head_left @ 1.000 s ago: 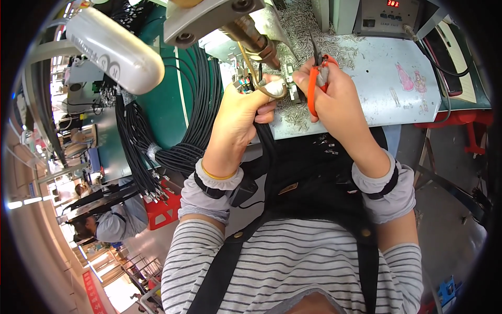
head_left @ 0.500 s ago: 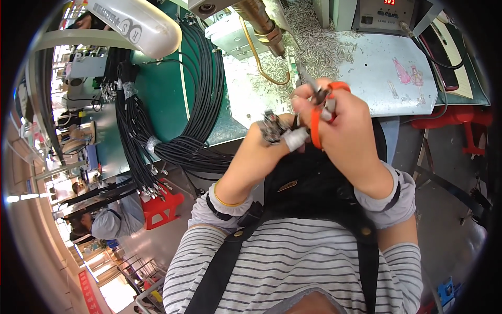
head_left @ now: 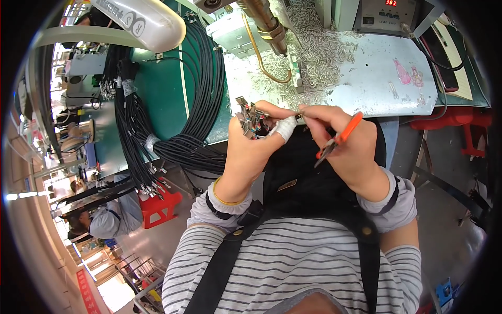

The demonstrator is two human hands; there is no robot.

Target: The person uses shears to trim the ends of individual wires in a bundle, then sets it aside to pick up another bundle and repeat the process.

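My left hand (head_left: 248, 152), with white tape round its thumb, is closed around a bunch of small metal connectors (head_left: 251, 119) with coloured wire ends among them. Tucked across the palm of my right hand (head_left: 348, 149) lies a pair of orange-handled pliers (head_left: 345, 133), its metal jaws pointing down toward my apron. Thumb and fingertips of the right hand also pinch a tiny dark piece (head_left: 299, 115) where they meet the left fingertips. What that piece is, I cannot make out. Both hands are just in front of the bench edge.
A machine with a metal rod (head_left: 269, 31) and copper tube stands ahead. Many small silvery pieces (head_left: 319, 52) litter the white worktop (head_left: 376, 68). Bundled black cables (head_left: 196, 149) hang over the green bench at left. A control box (head_left: 387, 18) stands far right; red stools flank the bench.
The pliers have swung round in my right hand, jaws now toward my body instead of the machine. My left hand shifted slightly left; the fingertips of both hands now meet at the tiny piece.
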